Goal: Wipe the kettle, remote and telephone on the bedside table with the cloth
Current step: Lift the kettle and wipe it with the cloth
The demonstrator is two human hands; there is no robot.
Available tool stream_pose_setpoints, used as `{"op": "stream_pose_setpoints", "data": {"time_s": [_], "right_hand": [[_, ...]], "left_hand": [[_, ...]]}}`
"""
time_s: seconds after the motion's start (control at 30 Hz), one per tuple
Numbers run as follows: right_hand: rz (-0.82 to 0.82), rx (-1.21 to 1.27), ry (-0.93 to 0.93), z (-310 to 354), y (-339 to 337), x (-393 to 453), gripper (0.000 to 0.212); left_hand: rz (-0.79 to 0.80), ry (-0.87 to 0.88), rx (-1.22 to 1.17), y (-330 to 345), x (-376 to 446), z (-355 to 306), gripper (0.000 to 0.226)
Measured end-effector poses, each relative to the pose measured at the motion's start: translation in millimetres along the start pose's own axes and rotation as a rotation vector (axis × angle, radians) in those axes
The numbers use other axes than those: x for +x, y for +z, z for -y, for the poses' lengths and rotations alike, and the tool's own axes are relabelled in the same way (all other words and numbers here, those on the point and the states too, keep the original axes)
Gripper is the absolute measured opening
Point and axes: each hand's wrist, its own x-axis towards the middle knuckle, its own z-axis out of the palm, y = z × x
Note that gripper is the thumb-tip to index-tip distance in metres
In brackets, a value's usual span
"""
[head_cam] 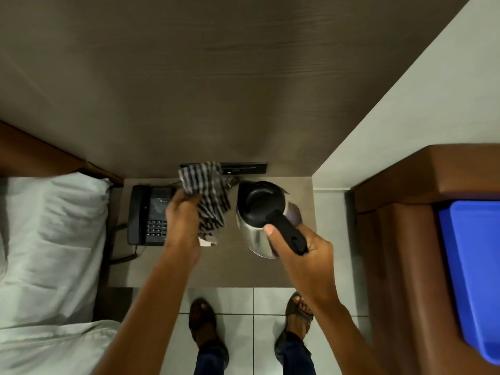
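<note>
A steel kettle (250, 234) with a black lid and black handle is held above the right half of the bedside table (232, 269); my right hand (303, 253) grips its handle. My left hand (182, 220) clutches a black-and-white striped cloth (208, 193), bunched and hanging just left of the kettle, apart from it. A black telephone (148, 215) lies on the table's left side, partly behind my left hand. The remote is not visible; a small white corner shows under the cloth.
A dark switch panel (243, 167) sits on the wall behind the table. A bed with white pillows (51, 239) is at the left. A brown headboard and a blue tray (470, 266) are at the right. My feet stand on white tiles (238, 301).
</note>
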Motion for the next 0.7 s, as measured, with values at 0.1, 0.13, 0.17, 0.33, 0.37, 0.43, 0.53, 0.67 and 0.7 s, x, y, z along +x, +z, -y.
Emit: {"op": "stream_pose_setpoints", "data": {"time_s": [0.1, 0.13, 0.17, 0.33, 0.37, 0.43, 0.53, 0.67, 0.7], "right_hand": [[-0.009, -0.265, -0.117, -2, 6, -8, 0.037], [-0.022, -0.342, -0.184, -3, 8, -10, 0.043], [-0.04, -0.405, -0.255, -4, 10, -12, 0.049], [-0.1, -0.565, -0.523, -4, 18, -18, 0.051], [-0.11, -0.58, -0.569, -4, 19, -18, 0.051], [-0.11, -0.584, -0.638, -3, 19, -18, 0.051], [-0.11, -0.568, -0.702, -3, 12, -18, 0.05], [-0.108, -0.561, -0.735, -4, 5, -19, 0.055], [-0.107, -0.561, -0.734, -4, 5, -19, 0.056]], "left_hand": [[-0.082, 0.329, 0.128, 2, 0, -31, 0.026], [-0.057, 0.445, 0.227, 6, -2, -38, 0.022], [0.004, 0.547, 0.332, 11, -4, -45, 0.02], [0.584, 0.941, 1.12, 54, -20, -59, 0.035], [0.7, 0.956, 1.26, 64, -24, -58, 0.036], [0.89, 0.925, 1.412, 79, -32, -56, 0.036], [1.046, 0.885, 1.446, 84, -36, -53, 0.035], [0.789, 0.869, 1.399, 73, -20, -53, 0.04], [0.725, 0.853, 1.363, 70, -19, -50, 0.041]]}}
